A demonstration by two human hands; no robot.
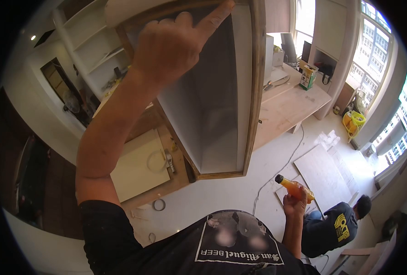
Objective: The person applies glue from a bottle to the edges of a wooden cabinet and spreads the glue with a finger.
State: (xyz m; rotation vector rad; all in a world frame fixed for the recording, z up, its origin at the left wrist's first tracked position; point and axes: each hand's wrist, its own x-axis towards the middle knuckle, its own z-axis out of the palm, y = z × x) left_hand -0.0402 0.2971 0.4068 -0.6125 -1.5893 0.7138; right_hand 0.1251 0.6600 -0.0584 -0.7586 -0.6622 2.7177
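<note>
Notably, your hands are apart, the left hand [169, 46] at the cabinet frame [257, 91], its hold unclear, the right hand [295, 205] clamped round the tilted bottle [291, 185], which could drip onto the floor [222, 197] if its cap [279, 178] is loose.

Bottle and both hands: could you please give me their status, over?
Right hand gripping bottle. Left hand at cabinet frame, index finger extended. Co-worker low beyond right hand; cable on floor.

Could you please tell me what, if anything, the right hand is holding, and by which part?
The right hand holds a bottle with orange contents around its body, toward the base; the black cap is free.
</note>
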